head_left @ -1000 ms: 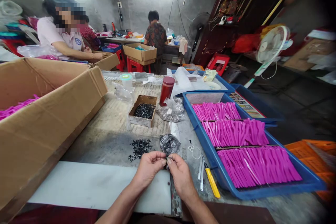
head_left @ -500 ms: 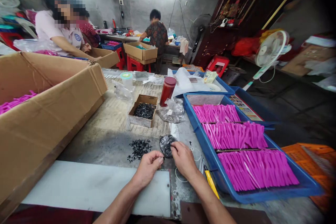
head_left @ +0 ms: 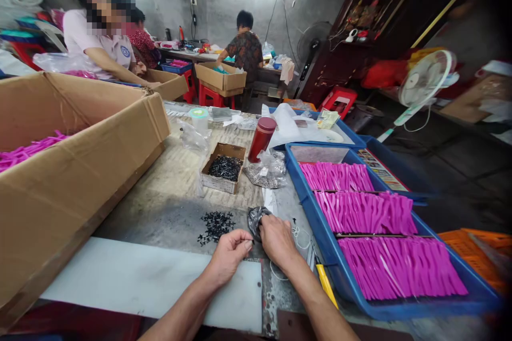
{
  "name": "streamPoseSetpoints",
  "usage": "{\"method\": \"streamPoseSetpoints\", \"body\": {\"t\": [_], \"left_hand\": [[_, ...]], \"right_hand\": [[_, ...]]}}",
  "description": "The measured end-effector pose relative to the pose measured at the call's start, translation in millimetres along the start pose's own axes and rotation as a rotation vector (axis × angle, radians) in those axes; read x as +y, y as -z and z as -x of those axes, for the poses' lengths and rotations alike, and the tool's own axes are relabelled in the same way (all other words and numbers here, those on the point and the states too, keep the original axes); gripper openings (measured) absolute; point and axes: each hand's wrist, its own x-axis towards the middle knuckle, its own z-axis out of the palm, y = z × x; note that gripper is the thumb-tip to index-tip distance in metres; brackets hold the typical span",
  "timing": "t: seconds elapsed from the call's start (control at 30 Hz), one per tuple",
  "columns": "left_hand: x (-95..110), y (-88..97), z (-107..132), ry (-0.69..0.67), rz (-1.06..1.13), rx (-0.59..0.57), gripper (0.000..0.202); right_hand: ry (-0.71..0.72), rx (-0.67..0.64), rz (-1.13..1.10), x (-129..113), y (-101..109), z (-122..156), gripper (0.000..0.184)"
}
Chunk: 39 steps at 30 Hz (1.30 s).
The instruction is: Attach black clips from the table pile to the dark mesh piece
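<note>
My left hand (head_left: 231, 256) is closed in a pinch, thumb against forefinger, with a small black piece showing at the fingertips. Just right of it, my right hand (head_left: 278, 240) bends its fingers down into a small dark bag (head_left: 256, 216), which looks like black plastic; its fingertips are hidden, and what they pinch cannot be made out. A loose heap of small black cross-shaped parts (head_left: 216, 225) lies on the table beyond my left hand. Further back, an open carton (head_left: 219, 185) holds many small black pieces.
On the right, a blue tray (head_left: 316, 224) holds rows of magenta plastic strips. A yellow-handled tool (head_left: 326, 285) lies beside it. A large cardboard box (head_left: 92, 154) stands left, a white board (head_left: 160, 282) in front. A red canister (head_left: 262, 138) stands behind. Other people work beyond.
My right hand has curled further over the dark bag, hiding more of it. My left hand keeps its pinch. The whole view has shifted slightly.
</note>
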Motion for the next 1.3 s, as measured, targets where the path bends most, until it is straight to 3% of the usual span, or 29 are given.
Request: {"method": "streamPoseSetpoints", "body": {"t": [0.33, 0.67, 0.77, 1.0, 1.17, 1.3], "left_hand": [[-3, 0.4, 0, -0.019, 0.014, -0.005, 0.02], [0, 0.3, 1, -0.031, 0.024, -0.008, 0.023], [-1, 0.8, 1, -0.03, 0.034, -0.012, 0.024], [3, -0.3, 3, -0.01, 0.079, 0.007, 0.025], [3, -0.4, 3, -0.031, 0.103, -0.007, 0.021], [0, 1.1, 2, -0.045, 0.118, -0.004, 0.018]], "right_hand": [[0.045, 0.13, -0.133, 4, -1, 7, 0.018], [0.056, 0.206, -0.457, 11, 1, 16, 0.026], [-0.023, 0.215, -0.655, 9, 6, 24, 0.022], [-0.338, 0.082, -1.438, -8, 5, 34, 0.013], [-0.382, 0.048, -1.677, -23, 1, 39, 0.014], [-0.415, 0.059, -1.726, -30, -4, 42, 0.014]]}}
